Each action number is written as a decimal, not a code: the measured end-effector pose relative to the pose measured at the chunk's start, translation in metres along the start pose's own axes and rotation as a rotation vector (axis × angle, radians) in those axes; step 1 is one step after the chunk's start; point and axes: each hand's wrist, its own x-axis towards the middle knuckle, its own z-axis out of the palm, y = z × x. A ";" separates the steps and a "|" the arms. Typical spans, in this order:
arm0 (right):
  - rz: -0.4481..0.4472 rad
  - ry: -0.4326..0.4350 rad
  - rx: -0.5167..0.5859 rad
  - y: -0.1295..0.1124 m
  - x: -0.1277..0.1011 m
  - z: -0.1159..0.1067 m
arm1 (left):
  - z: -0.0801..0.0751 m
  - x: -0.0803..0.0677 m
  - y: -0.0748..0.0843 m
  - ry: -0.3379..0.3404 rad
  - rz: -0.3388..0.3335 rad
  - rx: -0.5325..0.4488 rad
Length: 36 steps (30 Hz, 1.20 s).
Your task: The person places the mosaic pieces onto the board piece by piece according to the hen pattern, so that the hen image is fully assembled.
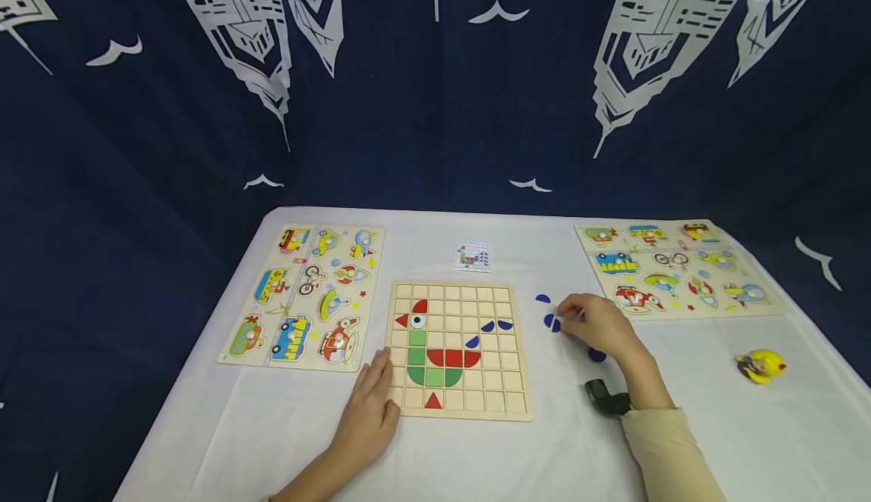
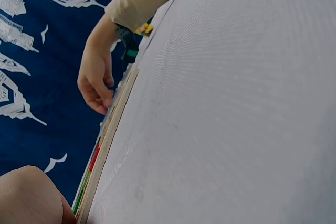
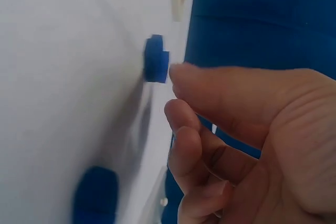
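Observation:
A wooden grid board (image 1: 497, 404) lies in front of me, with red, green, white and blue pieces laid in a bird shape. My left hand (image 1: 367, 415) rests at its left edge, fingers extended along the rim. To the board's right, my right hand (image 1: 599, 324) reaches over loose blue half-round pieces (image 1: 548, 321), thumb and forefinger close beside a pair of them. In the right wrist view, the thumb tip is right by blue pieces (image 3: 156, 61), with a gap between thumb and forefinger. Another blue piece (image 1: 542, 299) lies farther back, and one (image 1: 596, 355) sits below the hand.
A small pattern card (image 1: 472, 257) lies behind the board. Vehicle puzzle boards flank it, one at the left (image 1: 370, 260) and one at the right (image 1: 742, 304). A yellow toy figure (image 1: 762, 366) sits far right. A dark wrist device (image 1: 605, 398) is by my right sleeve.

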 end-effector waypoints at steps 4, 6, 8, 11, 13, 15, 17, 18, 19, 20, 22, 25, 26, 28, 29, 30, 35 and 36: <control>0.014 -0.060 0.011 0.003 0.001 0.006 | 0.001 0.000 0.000 0.007 0.005 0.000; 0.020 -0.075 0.008 0.003 0.002 0.008 | 0.001 -0.001 0.000 0.014 0.012 0.001; 0.023 -0.087 0.004 0.003 0.002 0.009 | 0.002 -0.001 -0.001 0.019 0.017 0.003; 0.028 -0.091 0.002 0.003 0.001 0.010 | 0.002 -0.001 0.000 0.022 0.019 0.000; 0.020 -0.092 0.007 0.004 0.002 0.011 | 0.001 -0.001 0.000 0.020 0.017 -0.003; 0.009 -0.090 0.014 0.004 0.002 0.012 | 0.001 -0.001 0.000 0.017 0.015 -0.006; -0.010 -0.091 0.022 0.005 0.002 0.013 | 0.001 -0.001 0.000 0.015 0.013 -0.006; -0.021 -0.092 0.028 0.005 0.003 0.013 | 0.001 -0.001 0.000 0.015 0.012 -0.006; -0.031 -0.091 0.032 0.005 0.003 0.013 | 0.001 -0.001 0.000 0.014 0.010 -0.006; -0.043 -0.090 0.034 0.005 0.003 0.013 | 0.001 -0.001 0.000 0.013 0.010 -0.006; -0.065 -0.088 0.042 0.006 0.003 0.014 | 0.001 -0.001 0.000 0.014 0.010 -0.007; -0.102 -0.079 0.057 0.006 0.003 0.015 | 0.001 -0.001 0.000 0.014 0.010 -0.008; -0.117 -0.076 0.059 0.006 0.003 0.016 | 0.001 -0.001 0.000 0.015 0.012 -0.007; -0.147 -0.075 0.060 0.006 0.003 0.017 | 0.001 -0.001 0.000 0.016 0.013 -0.002; -0.160 -0.074 0.059 0.006 0.003 0.017 | 0.001 -0.001 0.000 0.016 0.014 0.002; -0.174 -0.073 0.056 0.005 0.003 0.017 | 0.001 -0.001 0.000 0.016 0.014 0.004; -0.217 -0.044 0.043 0.004 0.002 0.017 | 0.001 0.000 0.000 0.013 0.014 0.008; -0.225 -0.033 0.047 0.002 0.002 0.017 | 0.001 0.000 0.000 0.013 0.014 0.006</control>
